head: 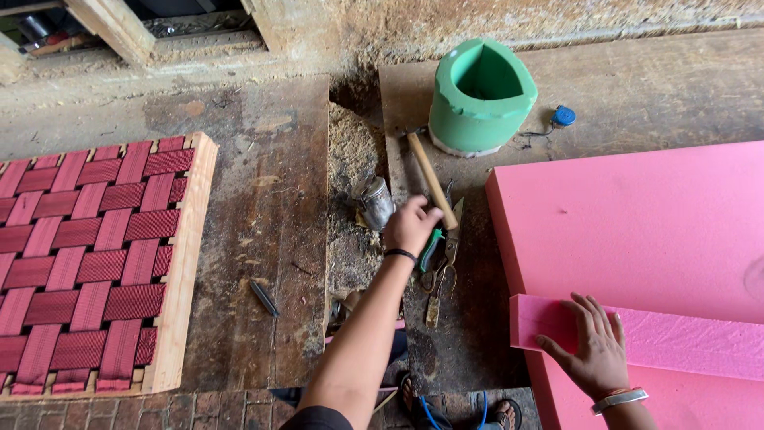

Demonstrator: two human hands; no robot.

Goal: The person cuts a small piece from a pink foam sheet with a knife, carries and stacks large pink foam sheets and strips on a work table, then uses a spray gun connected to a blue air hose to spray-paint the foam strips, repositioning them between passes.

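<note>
- A thick pink foam slab fills the 3 to 5 o'clock side of the view.
- A wooden frame woven with red webbing straps lies at 9 o'clock.
- A green foam tub with a hollow middle stands at 1 o'clock.
- A narrow pink foam strip lies across the slab at 4 o'clock; the right hand rests flat on it, fingers spread, gripping nothing.
- A wooden-handled hammer lies near the centre, its handle running from 11 to 5 o'clock; the left hand curls loosely at the handle's lower end, whether closed on it cannot be told.
- Metal scissors lie just below that hand.
</note>
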